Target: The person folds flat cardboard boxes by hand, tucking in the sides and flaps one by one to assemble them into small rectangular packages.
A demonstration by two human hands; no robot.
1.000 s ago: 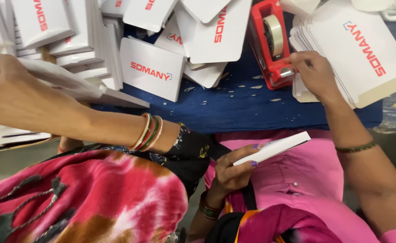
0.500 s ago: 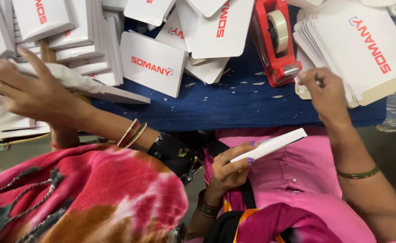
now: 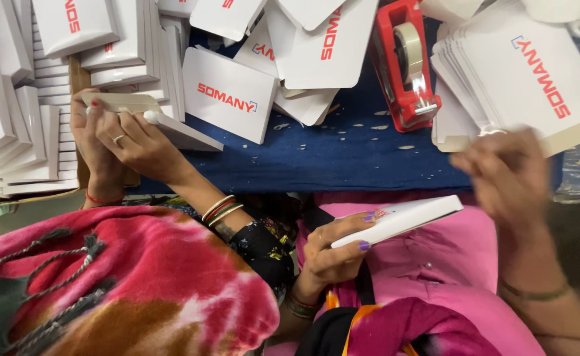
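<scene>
My left hand (image 3: 333, 254), with purple nails, grips a flat white box (image 3: 405, 217) by its near end and holds it tilted over my pink lap. My right hand (image 3: 507, 175) is blurred with motion just right of the box, below a stack of white cartons (image 3: 527, 79). Its fingers look bunched, and whether anything is in them cannot be made out. A red tape dispenser (image 3: 405, 62) with a roll of clear tape stands on the blue cloth (image 3: 343, 155) beyond the box.
A co-worker in a red and pink shawl (image 3: 125, 283) sits at my left. Both of that person's hands (image 3: 122, 135) press on a white box at the table's left. Several white boxes with red lettering (image 3: 227, 95) lie stacked and scattered across the back.
My right hand has come away from beside the tape dispenser and dropped toward the box in my left hand. The co-worker's hand has drawn in onto a box at the left.
</scene>
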